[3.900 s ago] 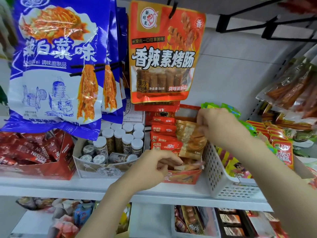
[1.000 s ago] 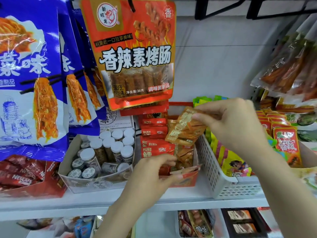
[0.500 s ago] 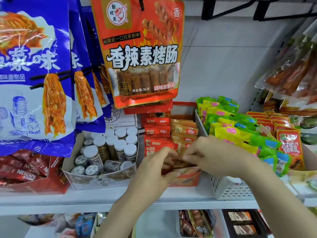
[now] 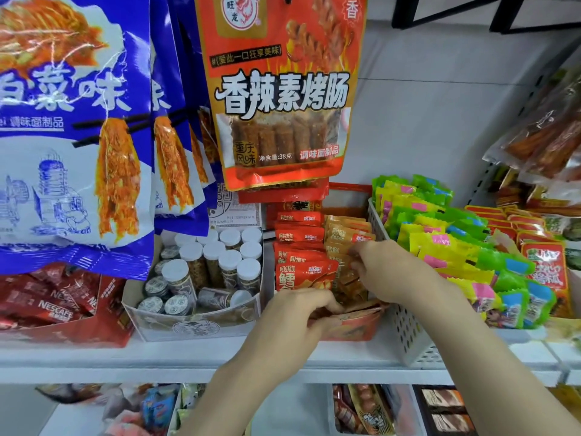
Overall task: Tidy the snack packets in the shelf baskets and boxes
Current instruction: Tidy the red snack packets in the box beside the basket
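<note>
Since a second ago our right hand (image 4: 382, 272) has lowered into the red box (image 4: 352, 327), seemingly pinching tan packets (image 4: 347, 234) beside red ones (image 4: 298, 237); our left hand (image 4: 295, 313) grips the box's front.

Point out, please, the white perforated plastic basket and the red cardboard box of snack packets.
white perforated plastic basket (image 4: 408, 335), head view, bare front-left wall.
red cardboard box of snack packets (image 4: 355, 328), head view, front lip.

Fingertips buried in the red box (image 4: 355, 328).
Left hand (image 4: 295, 313) covers the box's front rim; right hand (image 4: 386, 275) hides the tan packets (image 4: 345, 234) behind it, grip unreadable. Above the box, the blue bags (image 4: 72, 127) run off-frame.
</note>
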